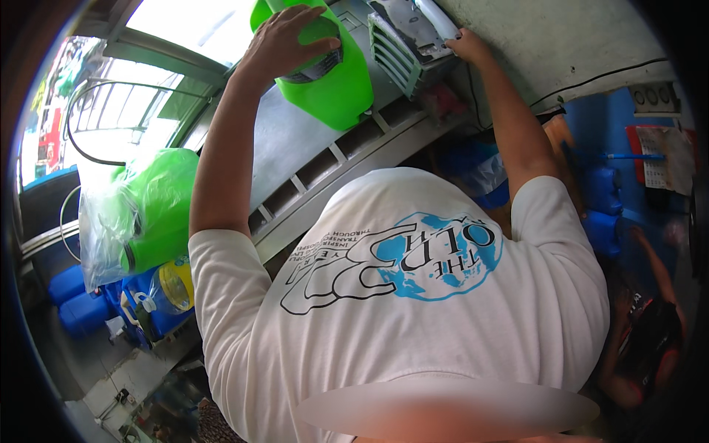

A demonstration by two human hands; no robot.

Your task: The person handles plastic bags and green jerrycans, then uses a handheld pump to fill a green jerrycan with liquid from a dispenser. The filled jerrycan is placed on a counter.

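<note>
My left hand (286,46) lies with its fingers spread over a bright green plastic container (336,92), on and around the dark label (317,65) on its side. The container rests on a grey metal counter (284,166). My right hand (470,46) is closed at the lower end of a pale, bluish-white long thing (437,16), whose kind I cannot make out. That thing lies against a worn grey box (405,48) with slatted sides, to the right of the container.
Several more green containers (166,214) stand in a clear plastic bag at the left. Blue jugs (81,299) and a yellow-rimmed tub (176,286) sit below them. A wall with a black cable (598,76) runs along the right. Another person (650,332) is at the lower right.
</note>
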